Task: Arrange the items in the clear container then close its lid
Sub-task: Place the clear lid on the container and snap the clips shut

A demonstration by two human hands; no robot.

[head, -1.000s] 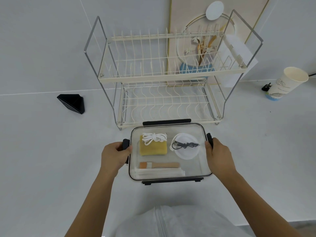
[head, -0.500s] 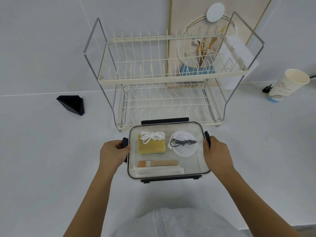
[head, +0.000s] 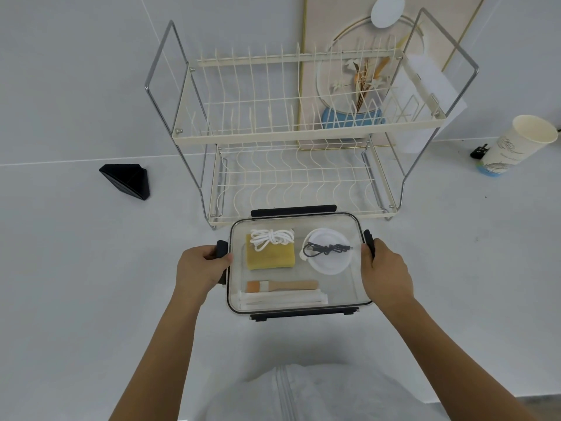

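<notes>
A clear container with a clear lid and black side latches sits on the white counter, right in front of the dish rack. Through the lid I see a yellow sponge with a white cord coiled on it, a round white lid with a black cable on top, a small wooden brush and wrapped white sticks. My left hand grips the left latch. My right hand grips the right latch.
A cream two-tier dish rack stands just behind the container. A black wedge-shaped object lies at the left. A paper cup and a small black clip are at the far right. My grey garment fills the bottom.
The container with both hands on its sides has shifted slightly away from me, toward the rack. Both hands keep their grip on the side latches.
</notes>
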